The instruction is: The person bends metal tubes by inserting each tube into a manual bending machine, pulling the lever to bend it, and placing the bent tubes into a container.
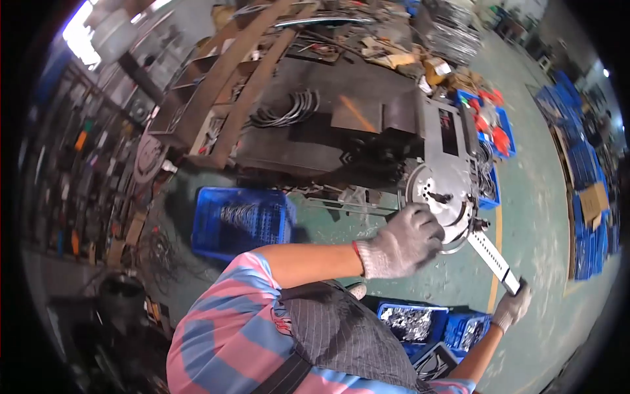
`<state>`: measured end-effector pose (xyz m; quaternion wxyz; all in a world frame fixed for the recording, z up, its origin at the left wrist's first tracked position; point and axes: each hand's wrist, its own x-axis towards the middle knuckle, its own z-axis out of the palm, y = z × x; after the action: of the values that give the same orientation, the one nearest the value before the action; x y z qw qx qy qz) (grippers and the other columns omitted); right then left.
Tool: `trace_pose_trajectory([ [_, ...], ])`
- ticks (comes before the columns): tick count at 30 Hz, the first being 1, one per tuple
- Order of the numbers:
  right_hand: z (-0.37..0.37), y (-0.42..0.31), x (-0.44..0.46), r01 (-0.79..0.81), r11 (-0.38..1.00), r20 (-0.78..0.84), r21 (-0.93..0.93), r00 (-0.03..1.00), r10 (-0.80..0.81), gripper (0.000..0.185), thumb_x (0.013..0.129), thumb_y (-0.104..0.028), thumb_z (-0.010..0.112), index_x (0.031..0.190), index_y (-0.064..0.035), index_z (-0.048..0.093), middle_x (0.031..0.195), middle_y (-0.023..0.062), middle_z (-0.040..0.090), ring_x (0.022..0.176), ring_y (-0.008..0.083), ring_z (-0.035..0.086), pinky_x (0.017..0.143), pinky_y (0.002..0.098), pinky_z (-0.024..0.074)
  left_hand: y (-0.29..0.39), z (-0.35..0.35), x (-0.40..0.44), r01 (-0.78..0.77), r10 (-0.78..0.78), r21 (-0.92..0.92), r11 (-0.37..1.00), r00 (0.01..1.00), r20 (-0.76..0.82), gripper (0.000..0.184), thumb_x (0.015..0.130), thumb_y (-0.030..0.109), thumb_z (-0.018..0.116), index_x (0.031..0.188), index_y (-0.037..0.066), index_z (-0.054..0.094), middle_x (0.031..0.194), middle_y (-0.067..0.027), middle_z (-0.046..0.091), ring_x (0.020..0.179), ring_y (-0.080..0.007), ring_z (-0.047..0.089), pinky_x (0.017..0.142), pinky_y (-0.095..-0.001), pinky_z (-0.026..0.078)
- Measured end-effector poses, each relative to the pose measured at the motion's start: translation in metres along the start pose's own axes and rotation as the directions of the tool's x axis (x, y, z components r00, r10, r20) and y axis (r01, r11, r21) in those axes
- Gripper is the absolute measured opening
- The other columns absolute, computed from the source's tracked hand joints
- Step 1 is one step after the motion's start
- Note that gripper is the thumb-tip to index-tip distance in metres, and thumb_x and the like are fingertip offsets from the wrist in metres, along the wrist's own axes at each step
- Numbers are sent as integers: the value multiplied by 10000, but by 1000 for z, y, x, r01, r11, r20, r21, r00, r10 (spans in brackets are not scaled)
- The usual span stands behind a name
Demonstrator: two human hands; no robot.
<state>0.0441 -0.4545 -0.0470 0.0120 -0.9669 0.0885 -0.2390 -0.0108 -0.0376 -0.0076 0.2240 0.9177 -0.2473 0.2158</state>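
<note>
A bench-mounted machine with a round metal disc [448, 209] stands in front of me; pins and a dark knob sit on the disc. My left hand [405, 241], in a grey-white knit glove, is at the disc's near left edge with its fingers curled closed. Whatever lies inside those fingers is hidden. From the disc a pale flat lever [493, 258] with a row of holes slopes down to the right. Around its dark outer end is my gloved right hand [514, 306], closed on it.
A dark metal workbench [275, 154] carries a bundle of curved metal pieces [289, 110]. Blue crates of metal parts stand on the floor: one at left [200, 223], others near my body [415, 306]. More blue crates [581, 217] are stacked at right.
</note>
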Motion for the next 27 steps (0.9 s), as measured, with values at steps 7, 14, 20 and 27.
trace_pose_trajectory([
  [7,0,-5,-1,-56,993,-56,-103,997,51,390,861,-90,646,1251,-92,662,1195,176,667,1090,359,647,930,427,525,-47,-137,-31,127,-127,-18,992,959,-252,283,722,81,753,1002,84,710,1103,-82,682,1023,-313,639,883,-455,500],
  [14,-39,-44,-100,-245,954,-12,-172,969,247,606,796,-329,731,1312,-55,570,1392,228,543,1295,371,510,1107,520,390,-323,-124,-143,855,-814,80,512,513,-272,526,973,289,633,1335,-85,554,1432,-241,538,1333,-349,505,1147,-428,351],
  [20,-71,-34,-271,-692,707,169,-146,687,707,531,802,-372,676,1269,-122,631,1338,184,597,1235,357,564,1071,455,446,-468,-72,-188,534,-530,406,742,838,-134,423,979,310,578,1195,-47,645,1175,-271,664,1091,-429,622,950,-466,486],
  [27,-83,18,-399,-890,47,266,-453,-84,960,702,769,-464,684,1371,-122,569,1358,199,591,1233,355,595,1043,459,486,-463,-92,-169,667,-659,338,664,735,-157,437,992,256,591,1235,-106,606,1236,-267,652,1139,-404,620,1001,-428,467],
])
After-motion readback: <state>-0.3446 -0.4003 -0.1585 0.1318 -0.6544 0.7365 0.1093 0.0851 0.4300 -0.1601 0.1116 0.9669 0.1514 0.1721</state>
